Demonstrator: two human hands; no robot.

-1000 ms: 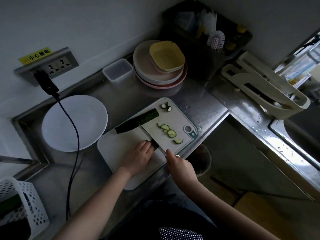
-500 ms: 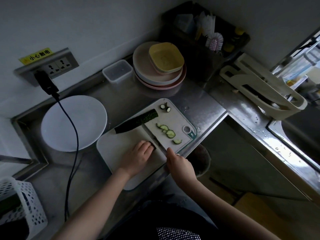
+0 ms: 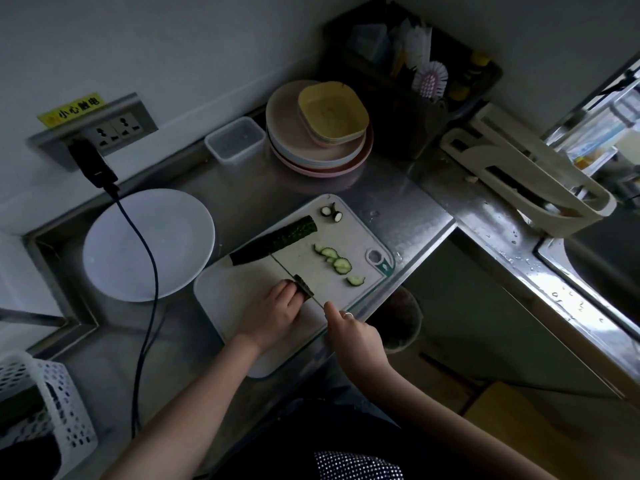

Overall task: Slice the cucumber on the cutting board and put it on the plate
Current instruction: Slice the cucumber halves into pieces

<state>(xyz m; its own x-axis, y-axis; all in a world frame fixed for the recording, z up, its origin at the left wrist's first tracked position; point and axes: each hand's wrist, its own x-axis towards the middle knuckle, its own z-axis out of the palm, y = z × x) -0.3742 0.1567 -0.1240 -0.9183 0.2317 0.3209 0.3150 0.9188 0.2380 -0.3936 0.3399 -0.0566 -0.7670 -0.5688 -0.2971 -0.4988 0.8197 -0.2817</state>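
The right hand (image 3: 356, 332) grips the knife (image 3: 284, 268), fingers curled round the handle. The left hand (image 3: 273, 311) holds a short cucumber piece (image 3: 304, 287) on the board (image 3: 242, 289), fingertips bent on it. The step is slicing; the next cut needs the blade close beside those fingertips. Beyond lie slices (image 3: 337, 261), the long cucumber (image 3: 273, 244), then the plate (image 3: 149, 244), with no slices on it yet.

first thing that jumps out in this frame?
The two hands at work on the pale rectangular cutting board at centre: the left hand holds a short dark-green cucumber piece while the right hand holds a thin-bladed knife against it. Beyond lie cut cucumber slices and a long uncut cucumber piece; the round white plate sits left of the board.
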